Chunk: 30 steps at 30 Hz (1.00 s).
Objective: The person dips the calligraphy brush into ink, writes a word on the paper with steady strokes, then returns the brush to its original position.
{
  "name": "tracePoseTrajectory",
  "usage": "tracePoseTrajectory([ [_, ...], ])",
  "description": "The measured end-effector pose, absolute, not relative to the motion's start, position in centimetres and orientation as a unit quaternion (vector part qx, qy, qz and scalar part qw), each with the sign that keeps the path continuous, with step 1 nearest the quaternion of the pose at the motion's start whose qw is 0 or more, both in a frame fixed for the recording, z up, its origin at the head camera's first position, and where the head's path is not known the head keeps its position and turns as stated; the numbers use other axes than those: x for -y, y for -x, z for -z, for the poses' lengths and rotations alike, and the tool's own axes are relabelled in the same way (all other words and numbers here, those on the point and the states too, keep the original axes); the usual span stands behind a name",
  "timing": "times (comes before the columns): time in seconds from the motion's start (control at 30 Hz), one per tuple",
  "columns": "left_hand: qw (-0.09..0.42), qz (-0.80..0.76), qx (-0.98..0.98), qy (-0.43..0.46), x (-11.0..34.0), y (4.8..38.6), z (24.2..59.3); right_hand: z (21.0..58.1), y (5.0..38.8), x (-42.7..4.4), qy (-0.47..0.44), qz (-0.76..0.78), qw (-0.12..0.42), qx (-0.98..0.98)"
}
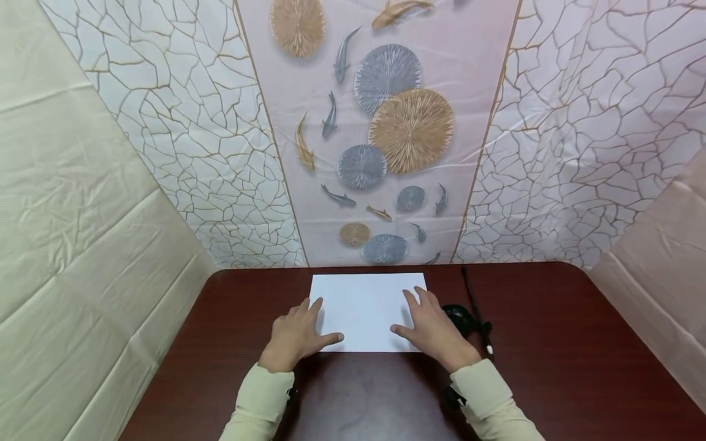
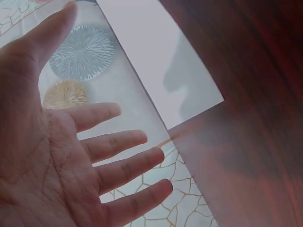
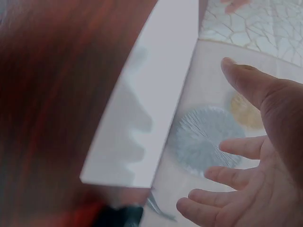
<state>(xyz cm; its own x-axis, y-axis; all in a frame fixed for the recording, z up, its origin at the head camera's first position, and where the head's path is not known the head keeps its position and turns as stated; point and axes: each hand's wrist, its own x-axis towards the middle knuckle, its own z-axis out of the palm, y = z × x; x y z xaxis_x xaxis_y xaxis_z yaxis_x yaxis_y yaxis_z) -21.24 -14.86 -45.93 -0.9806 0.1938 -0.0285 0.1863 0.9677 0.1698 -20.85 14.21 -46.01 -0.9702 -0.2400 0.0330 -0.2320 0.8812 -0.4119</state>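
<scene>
A blank white sheet of paper [image 1: 364,312] lies flat on the dark red-brown table. Over its left edge is my left hand [image 1: 296,334], fingers spread and thumb pointing inward. My right hand [image 1: 432,327] hovers likewise at the right edge. In the left wrist view, the left palm [image 2: 52,161] shows with nothing in it, and the paper [image 2: 156,61] lies beyond the fingertips. The right wrist view has the right hand [image 3: 251,175] with its fingers apart, holding nothing. Shadows of the fingers fall across the paper [image 3: 170,61], and the hands appear to be above it.
Just right of the right hand sits a round black object [image 1: 459,318] with a thin black stick-like piece [image 1: 471,294] beside it. The table [image 1: 551,343] meets a patterned cloth backdrop [image 1: 386,208] at its far edge. Plain cream cloth [image 1: 99,275] hangs at both sides.
</scene>
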Motion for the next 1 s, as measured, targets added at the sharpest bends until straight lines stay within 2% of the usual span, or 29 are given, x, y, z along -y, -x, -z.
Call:
tracePoseTrajectory([
  [0.37, 0.031, -0.107, -0.988, -0.104, 14.9, 23.0, 46.1, 49.1, 21.1, -11.8, 0.137, 0.212, 0.025, -0.967],
  [0.63, 0.086, -0.173, -0.974, -0.121, 15.0, 24.6, 46.7, 49.9, 21.1, -12.0, 0.14, 0.178, 0.029, -0.974],
  [1.0, 0.104, -0.147, -0.973, -0.147, 14.5, 26.6, 48.7, 49.3, 21.2, -11.9, 0.135, 0.174, 0.045, -0.974],
])
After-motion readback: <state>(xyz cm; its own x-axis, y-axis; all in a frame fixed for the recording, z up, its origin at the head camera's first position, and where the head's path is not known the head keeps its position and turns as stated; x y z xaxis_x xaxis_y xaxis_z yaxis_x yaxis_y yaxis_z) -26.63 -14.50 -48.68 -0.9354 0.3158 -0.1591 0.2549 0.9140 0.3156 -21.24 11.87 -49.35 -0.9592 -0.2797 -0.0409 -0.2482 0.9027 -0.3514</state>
